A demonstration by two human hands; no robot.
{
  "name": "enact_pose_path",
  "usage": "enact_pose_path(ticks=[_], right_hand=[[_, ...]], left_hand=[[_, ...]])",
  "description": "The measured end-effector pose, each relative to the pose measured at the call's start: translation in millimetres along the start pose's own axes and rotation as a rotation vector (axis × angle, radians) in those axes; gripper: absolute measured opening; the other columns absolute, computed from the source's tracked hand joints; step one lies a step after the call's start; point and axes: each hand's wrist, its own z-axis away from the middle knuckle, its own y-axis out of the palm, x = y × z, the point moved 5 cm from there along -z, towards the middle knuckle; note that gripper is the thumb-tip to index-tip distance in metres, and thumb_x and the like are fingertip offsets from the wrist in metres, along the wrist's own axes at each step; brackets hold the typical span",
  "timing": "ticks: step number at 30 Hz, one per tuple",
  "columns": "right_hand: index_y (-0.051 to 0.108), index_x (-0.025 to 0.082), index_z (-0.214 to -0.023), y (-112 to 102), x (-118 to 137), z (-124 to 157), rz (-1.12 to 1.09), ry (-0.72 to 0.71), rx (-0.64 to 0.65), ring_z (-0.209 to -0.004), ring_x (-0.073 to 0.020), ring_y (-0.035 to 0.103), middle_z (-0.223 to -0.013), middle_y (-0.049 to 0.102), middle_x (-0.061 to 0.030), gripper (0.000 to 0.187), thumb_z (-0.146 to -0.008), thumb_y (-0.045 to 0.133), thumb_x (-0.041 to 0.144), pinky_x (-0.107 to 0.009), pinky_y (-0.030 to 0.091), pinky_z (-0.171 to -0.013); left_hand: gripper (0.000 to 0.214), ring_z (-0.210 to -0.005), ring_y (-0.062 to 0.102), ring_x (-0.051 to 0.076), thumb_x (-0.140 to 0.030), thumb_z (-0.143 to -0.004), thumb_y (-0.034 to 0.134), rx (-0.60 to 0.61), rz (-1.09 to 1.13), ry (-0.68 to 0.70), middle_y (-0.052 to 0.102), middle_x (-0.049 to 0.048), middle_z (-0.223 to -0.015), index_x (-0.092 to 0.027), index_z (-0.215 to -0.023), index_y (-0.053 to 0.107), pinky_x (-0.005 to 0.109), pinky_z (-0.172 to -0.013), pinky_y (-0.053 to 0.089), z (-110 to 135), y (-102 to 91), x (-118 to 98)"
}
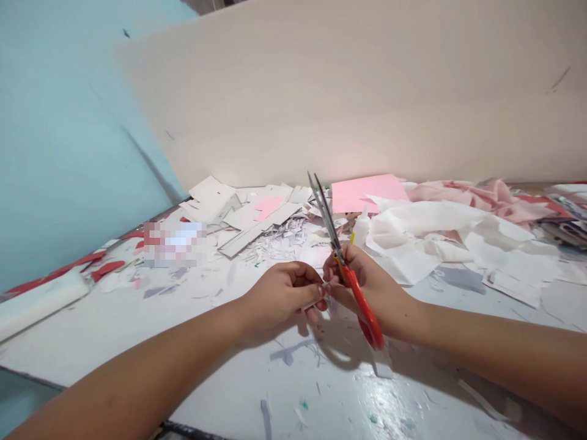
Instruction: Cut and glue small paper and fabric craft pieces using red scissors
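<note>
My right hand [367,281] holds a pair of scissors [358,296] with red handles. The long metal blades point up and away from me, their tips slightly apart. My left hand [287,293] is closed in a pinch on a small white piece of paper [312,304], mostly hidden by the fingers. The fingertips of both hands meet there, above the white table [206,360]. Just beyond my right hand stands a white glue bottle [361,227] with a yellow mark.
Cardboard scraps [213,201] and shredded paper [287,235] lie piled along the board at the back. Pink paper [367,190], crumpled white sheeting [422,229] and pink cloth [477,198] spread to the right. A white roll [43,302] and red pieces [107,270] lie left.
</note>
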Motion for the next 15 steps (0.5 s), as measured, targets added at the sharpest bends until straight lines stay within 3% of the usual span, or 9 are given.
enact_pose_path(ticks=[4, 8, 12, 15], right_hand=[[0.038, 0.023, -0.077, -10.1, 2.9, -3.0, 0.096, -0.011, -0.114, -0.059, -0.0124, 0.05, -0.066, 0.048, 0.0057, 0.023, -0.067, 0.057, 0.015, -0.027, 0.041, -0.055], [0.038, 0.023, -0.08, -24.0, 5.5, -5.2, 0.133, -0.09, -0.097, -0.064, -0.0118, 0.044, -0.072, 0.043, 0.0053, 0.029, -0.066, 0.064, 0.025, -0.026, 0.04, -0.058], [0.039, 0.023, -0.08, -41.5, 5.6, -2.9, 0.464, -0.095, -0.076, -0.063, -0.0137, 0.04, -0.072, 0.043, 0.0038, 0.039, -0.061, 0.071, 0.034, -0.026, 0.037, -0.053], [0.039, 0.024, -0.075, -49.7, 5.6, -0.6, 0.619, -0.053, -0.048, -0.054, -0.0133, 0.038, -0.062, 0.044, 0.0047, 0.043, -0.056, 0.074, 0.038, -0.025, 0.033, -0.045]], left_hand=[[0.015, -0.05, 0.055, 0.012, -0.029, -0.073, 0.061, -0.038, -0.024, 0.011, 0.059, 0.0016, -0.066, -0.017, -0.076, 0.054, 0.025, -0.043, 0.045, 0.1, -2.7, -1.2], [0.019, -0.051, 0.057, 0.011, -0.033, -0.074, 0.061, -0.169, -0.075, 0.125, 0.061, 0.0005, -0.063, -0.017, -0.076, 0.052, 0.024, -0.047, 0.045, 1.2, -10.5, -15.0], [0.02, -0.051, 0.058, 0.01, -0.034, -0.073, 0.062, -0.326, -0.147, 0.255, 0.063, -0.0007, -0.063, -0.016, -0.077, 0.053, 0.022, -0.052, 0.045, 4.1, -24.4, -29.7], [0.02, -0.053, 0.059, 0.009, -0.035, -0.075, 0.061, -0.357, -0.177, 0.336, 0.063, -0.0012, -0.065, -0.017, -0.078, 0.054, 0.021, -0.054, 0.044, 6.6, -32.0, -36.1]])
